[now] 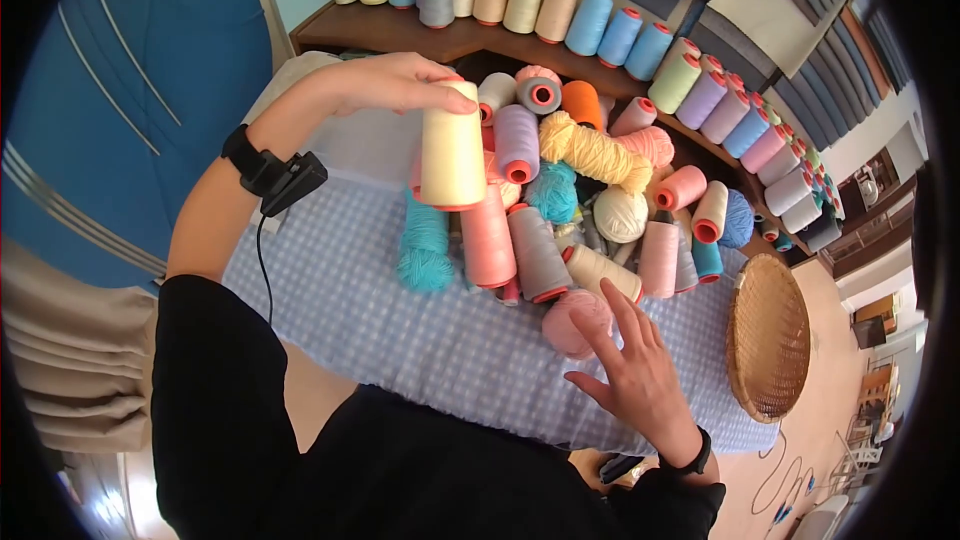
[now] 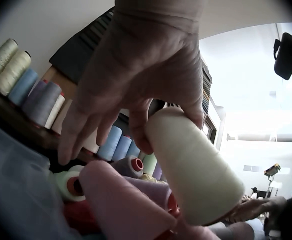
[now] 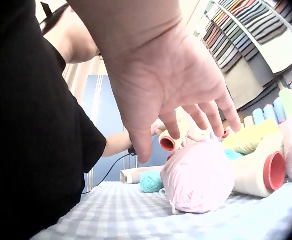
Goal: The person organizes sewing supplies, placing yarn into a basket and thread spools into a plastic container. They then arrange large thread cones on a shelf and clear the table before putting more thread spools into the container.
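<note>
In the head view my left hand [image 1: 392,85] pinches a pale yellow cone of thread [image 1: 452,155] by its narrow top, thumb on one side and fingers on the other. The left wrist view shows this cone [image 2: 193,170] tilted, above a pink thread cone [image 2: 121,200]. At the front of the pile my right hand [image 1: 642,375] is spread with nothing in its grasp. Its fingers reach over a light pink ball of yarn [image 1: 568,328], which shows large below the palm in the right wrist view. Beside the ball lies a cream cone [image 1: 603,272].
Cones and yarn balls lie heaped on a blue checked cloth [image 1: 350,325], among them a turquoise ball [image 1: 425,245] and a yellow skein [image 1: 595,152]. A wicker basket [image 1: 735,340] stands at the right edge. Rows of thread cones line a curved brown shelf [image 1: 410,35] behind.
</note>
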A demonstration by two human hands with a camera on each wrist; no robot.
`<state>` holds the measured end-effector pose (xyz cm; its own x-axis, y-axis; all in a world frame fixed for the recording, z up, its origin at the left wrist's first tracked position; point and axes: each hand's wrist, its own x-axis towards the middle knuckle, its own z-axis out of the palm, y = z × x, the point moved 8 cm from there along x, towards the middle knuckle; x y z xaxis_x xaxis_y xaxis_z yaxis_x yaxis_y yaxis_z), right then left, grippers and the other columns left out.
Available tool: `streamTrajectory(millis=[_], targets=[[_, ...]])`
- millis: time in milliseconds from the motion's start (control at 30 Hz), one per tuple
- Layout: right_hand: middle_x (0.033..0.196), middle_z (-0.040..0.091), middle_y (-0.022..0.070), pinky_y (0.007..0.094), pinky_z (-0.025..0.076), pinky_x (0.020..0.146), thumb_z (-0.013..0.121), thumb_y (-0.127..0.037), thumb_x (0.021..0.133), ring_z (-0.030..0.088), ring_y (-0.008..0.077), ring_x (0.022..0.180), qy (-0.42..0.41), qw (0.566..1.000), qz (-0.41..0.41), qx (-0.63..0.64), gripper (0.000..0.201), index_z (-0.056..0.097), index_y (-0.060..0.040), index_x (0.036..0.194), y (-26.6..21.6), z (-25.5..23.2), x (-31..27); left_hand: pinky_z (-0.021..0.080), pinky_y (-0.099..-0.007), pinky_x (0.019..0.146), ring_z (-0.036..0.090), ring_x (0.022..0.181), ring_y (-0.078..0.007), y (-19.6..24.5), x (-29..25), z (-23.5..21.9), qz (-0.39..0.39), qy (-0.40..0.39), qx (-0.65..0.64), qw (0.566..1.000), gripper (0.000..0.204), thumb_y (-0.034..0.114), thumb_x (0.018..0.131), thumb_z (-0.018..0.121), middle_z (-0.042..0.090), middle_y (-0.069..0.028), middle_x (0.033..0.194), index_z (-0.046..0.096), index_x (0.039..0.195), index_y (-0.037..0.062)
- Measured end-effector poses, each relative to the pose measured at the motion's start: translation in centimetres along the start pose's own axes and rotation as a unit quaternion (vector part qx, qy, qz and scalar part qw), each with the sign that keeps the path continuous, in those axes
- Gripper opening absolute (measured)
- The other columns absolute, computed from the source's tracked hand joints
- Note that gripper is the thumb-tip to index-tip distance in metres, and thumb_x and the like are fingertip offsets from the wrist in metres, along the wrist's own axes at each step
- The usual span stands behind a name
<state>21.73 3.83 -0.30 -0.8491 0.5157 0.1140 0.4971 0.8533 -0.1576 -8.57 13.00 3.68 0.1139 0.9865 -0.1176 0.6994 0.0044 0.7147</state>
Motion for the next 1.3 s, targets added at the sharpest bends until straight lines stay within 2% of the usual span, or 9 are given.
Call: streamTrajectory(millis=[200, 267, 433, 533, 633, 733, 900, 1133, 1300], targets=[[0.137, 0.034, 0.0189, 0.0443, 0.04, 0.094, 0.077, -0.025, 0.064, 0.043, 0.036, 0.118, 0.023, 0.998, 0.049, -0.023, 0.073, 0.044, -0.016, 0.128, 1.5, -1.4, -1.2, 0.046, -0.0243, 0.07, 0.055, 0.082, -0.0074, 4.3, 1.2, 1.3, 0.021, -0.03, -0.069, 0.997, 0.043, 0.04, 0.084, 0.058, 0.06, -0.0013, 0.093, 0.06, 0.11, 0.0054], [0.136, 0.034, 0.0189, 0.044, 0.04, 0.094, 0.077, -0.025, 0.065, 0.044, 0.0359, 0.117, 0.035, 0.998, 0.053, -0.026, 0.073, 0.044, -0.0161, 0.129, 1.6, -1.9, -0.9, 0.046, -0.0241, 0.059, 0.056, 0.071, -0.008, 8.2, 1.3, 3.3, 0.146, -0.014, -0.08, 0.986, 0.042, 0.037, 0.081, 0.064, 0.06, -0.0014, 0.082, 0.06, 0.103, 0.0012], [0.136, 0.035, 0.0187, 0.0412, 0.043, 0.09, 0.076, -0.026, 0.067, 0.048, 0.0348, 0.112, 0.047, 0.999, 0.014, -0.024, 0.071, 0.044, -0.0169, 0.129, 0.9, -2.2, -0.1, 0.046, -0.0297, 0.056, 0.058, 0.061, -0.0183, 11.8, 4.3, 7.9, 0.094, -0.047, 0.234, 0.966, 0.057, 0.057, 0.072, 0.064, 0.056, -0.0093, 0.065, 0.064, 0.079, -0.0005], [0.136, 0.035, 0.0191, 0.0407, 0.045, 0.088, 0.075, -0.027, 0.067, 0.048, 0.0344, 0.111, 0.02, 0.999, 0.025, -0.013, 0.071, 0.044, -0.0169, 0.13, 1.5, -1.2, -1.0, 0.047, -0.0314, 0.057, 0.061, 0.063, -0.0199, 10.4, 6.9, 6.2, 0.122, 0.065, 0.257, 0.956, 0.057, 0.057, 0.071, 0.065, 0.062, -0.0082, 0.069, 0.065, 0.082, 0.0009], [0.136, 0.035, 0.0199, 0.041, 0.045, 0.088, 0.075, -0.027, 0.068, 0.049, 0.0339, 0.11, 0.023, 0.999, 0.04, -0.006, 0.07, 0.044, -0.0168, 0.13, 2.5, -1.0, -2.0, 0.051, -0.0331, 0.068, 0.065, 0.078, -0.0253, 6.2, 10.3, -0.8, 0.051, 0.156, 0.204, 0.965, 0.048, 0.051, 0.071, 0.066, 0.067, -0.0097, 0.086, 0.066, 0.093, 0.0085], [0.137, 0.035, 0.0202, 0.0408, 0.045, 0.088, 0.074, -0.028, 0.068, 0.05, 0.0339, 0.11, 0.025, 0.998, 0.058, 0.004, 0.069, 0.044, -0.0166, 0.13, 3.2, -1.1, -2.5, 0.046, -0.0414, 0.085, 0.056, 0.105, -0.032, 2.0, 11.5, -9.3, 0.0, 0.353, 0.32, 0.879, 0.061, 0.048, 0.071, 0.067, 0.057, -0.0166, 0.114, 0.054, 0.119, 0.0113], [0.136, 0.035, 0.0208, 0.0407, 0.047, 0.086, 0.074, -0.029, 0.069, 0.052, 0.0345, 0.108, 0.037, 0.997, 0.064, 0.004, 0.068, 0.045, -0.0157, 0.129, 4.2, -1.3, -2.2, 0.044, -0.0436, 0.091, 0.046, 0.118, -0.0317, -4.1, 14.2, -15.7, -0.122, 0.346, 0.329, 0.87, 0.084, 0.058, 0.064, 0.066, 0.042, -0.0135, 0.132, 0.043, 0.132, 0.0128], [0.132, 0.04, 0.0177, 0.0405, 0.049, 0.082, 0.075, -0.029, 0.07, 0.056, 0.0347, 0.103, 0.057, 0.993, 0.092, 0.036, 0.063, 0.048, -0.0125, 0.125, 6.7, -3.7, -0.2, 0.041, -0.0445, 0.095, 0.042, 0.122, -0.0364, -6.0, 17.1, -17.8, -0.146, 0.313, 0.387, 0.855, 0.091, 0.061, 0.062, 0.064, 0.037, -0.0159, 0.137, 0.037, 0.138, 0.0177], [0.13, 0.044, 0.0141, 0.0401, 0.049, 0.084, 0.078, -0.024, 0.067, 0.056, 0.0346, 0.105, 0.052, 0.986, 0.12, 0.106, 0.06, 0.052, -0.0091, 0.119, 8.2, -3.7, 1.7, 0.035, -0.0467, 0.1, 0.043, 0.116, -0.0393, -8.4, 19.5, -17.7, -0.112, 0.221, 0.362, 0.899, 0.088, 0.061, 0.059, 0.065, 0.044, -0.0171, 0.131, 0.044, 0.133, 0.0191]])
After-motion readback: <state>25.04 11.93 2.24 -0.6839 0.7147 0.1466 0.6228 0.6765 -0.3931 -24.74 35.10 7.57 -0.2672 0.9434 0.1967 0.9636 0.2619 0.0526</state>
